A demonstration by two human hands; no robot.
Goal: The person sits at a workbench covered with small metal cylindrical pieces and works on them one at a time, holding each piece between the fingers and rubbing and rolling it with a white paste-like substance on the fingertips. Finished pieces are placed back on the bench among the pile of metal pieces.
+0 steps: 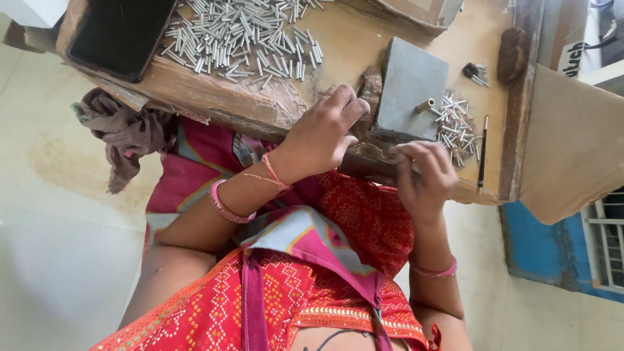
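Observation:
My left hand (320, 133) rests at the near edge of the wooden worktable (351, 45), fingers curled together beside a grey stone block (408, 88). I see nothing in it. A short brass tube (424, 104) stands on the block's right edge. My right hand (426, 174) hovers just below the block, fingers closed around what looks like a small metal tube, mostly hidden. A small heap of silver metal tubes (455, 127) lies right of the block. A much bigger heap of the same tubes (244, 36) is spread over the table's far left part.
A black flat device (120, 32) lies at the table's left corner. Below it hangs a brown rag (123, 133). A thin black rod (482, 153) lies near the table's right edge, with a cardboard box (572, 143) beyond. The floor (58, 247) is pale tile.

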